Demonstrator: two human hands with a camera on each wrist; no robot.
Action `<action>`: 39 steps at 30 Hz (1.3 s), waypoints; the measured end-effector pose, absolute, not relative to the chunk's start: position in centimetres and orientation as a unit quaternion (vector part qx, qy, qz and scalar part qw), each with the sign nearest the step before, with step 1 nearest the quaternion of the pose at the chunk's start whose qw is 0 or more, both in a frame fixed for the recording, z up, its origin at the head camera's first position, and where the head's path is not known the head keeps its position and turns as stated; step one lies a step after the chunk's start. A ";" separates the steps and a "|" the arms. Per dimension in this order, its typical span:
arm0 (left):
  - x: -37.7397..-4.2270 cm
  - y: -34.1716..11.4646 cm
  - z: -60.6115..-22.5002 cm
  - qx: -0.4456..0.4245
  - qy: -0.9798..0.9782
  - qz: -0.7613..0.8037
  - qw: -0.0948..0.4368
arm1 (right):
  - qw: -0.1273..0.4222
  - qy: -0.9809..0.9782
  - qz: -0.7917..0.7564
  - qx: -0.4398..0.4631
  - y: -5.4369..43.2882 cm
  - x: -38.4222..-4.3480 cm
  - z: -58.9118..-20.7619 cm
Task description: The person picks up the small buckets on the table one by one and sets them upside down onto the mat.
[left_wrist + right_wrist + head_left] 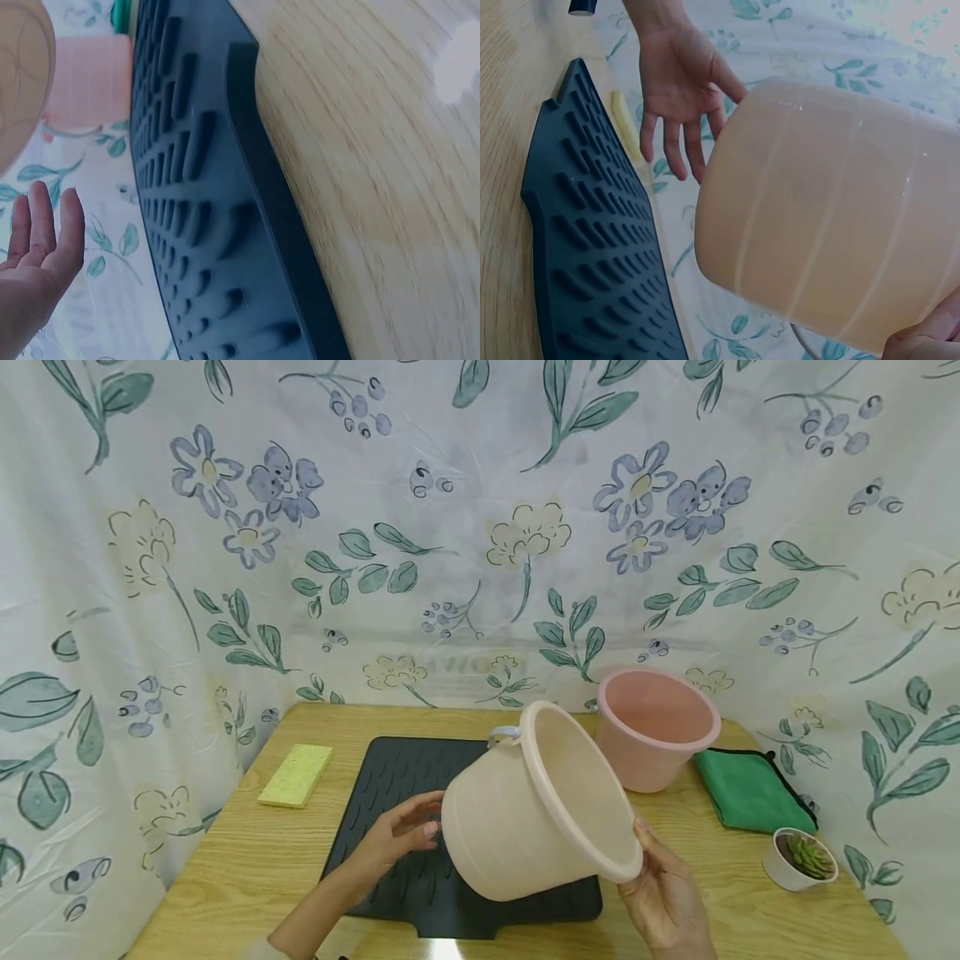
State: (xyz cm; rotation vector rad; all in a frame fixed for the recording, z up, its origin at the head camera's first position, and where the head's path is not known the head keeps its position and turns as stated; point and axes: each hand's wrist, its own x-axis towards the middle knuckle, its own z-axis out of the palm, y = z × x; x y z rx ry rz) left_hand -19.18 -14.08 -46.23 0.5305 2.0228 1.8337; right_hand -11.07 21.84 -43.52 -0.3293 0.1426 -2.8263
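A cream plastic bucket [491,827] is held tilted above a black ridged draining mat [401,768], its mouth turned to the right. My right hand [666,893] grips the lower right of its rim; in the right wrist view only a bit of that right hand [930,339] shows at the corner. Beside the bucket's base is my left hand [397,837], fingers loosely extended. The left wrist view shows these fingers spread near the round underside of the bucket [22,82], with nothing in their grasp. A pale handle [504,733] shows at the bucket's upper edge.
A pink bucket [648,768] stands at the back right. Near it lie a folded green cloth [753,789] and a small potted succulent [798,860]. On the left is a yellow sponge cloth [296,775]. A floral curtain [465,527] hangs behind the wooden table [225,868].
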 end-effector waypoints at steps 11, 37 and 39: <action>-19.0 -13.4 -46.0 0.196 0.628 0.720 0.221 | 0.156 0.059 -0.976 -0.143 21.0 -11.2 -44.1; -17.6 -10.8 -44.7 0.125 0.464 0.838 0.257 | 0.173 0.072 -0.969 -0.161 19.3 -11.1 -44.2; -17.4 -10.6 -44.7 0.133 0.447 0.846 0.260 | 0.172 0.074 -0.968 -0.165 19.2 -11.1 -44.3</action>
